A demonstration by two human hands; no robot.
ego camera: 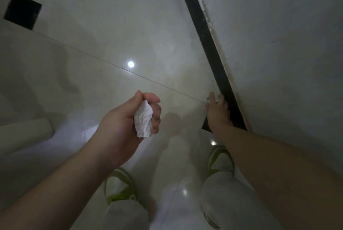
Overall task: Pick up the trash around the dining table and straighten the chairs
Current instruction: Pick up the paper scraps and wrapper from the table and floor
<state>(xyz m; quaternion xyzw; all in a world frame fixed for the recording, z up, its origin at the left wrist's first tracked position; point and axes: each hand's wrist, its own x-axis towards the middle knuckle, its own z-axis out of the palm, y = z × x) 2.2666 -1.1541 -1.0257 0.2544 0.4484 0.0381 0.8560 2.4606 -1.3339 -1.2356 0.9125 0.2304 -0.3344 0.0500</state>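
Note:
My left hand (130, 118) is raised in the middle of the view and grips a crumpled white tissue (143, 120) in its curled fingers. My right hand (219, 110) reaches down to the glossy pale floor right beside a black skirting strip (207, 36). Its fingertips are at a small pale scrap (215, 100) lying against the strip. The back of the hand hides whether the fingers pinch the scrap. No chair or table top is in view.
A white wall (278, 44) rises to the right of the black strip. A dark square tile (22, 11) is set in the floor at the upper left. A pale rounded bar (27, 129) enters from the left edge. My green-and-white shoes (118, 187) stand below.

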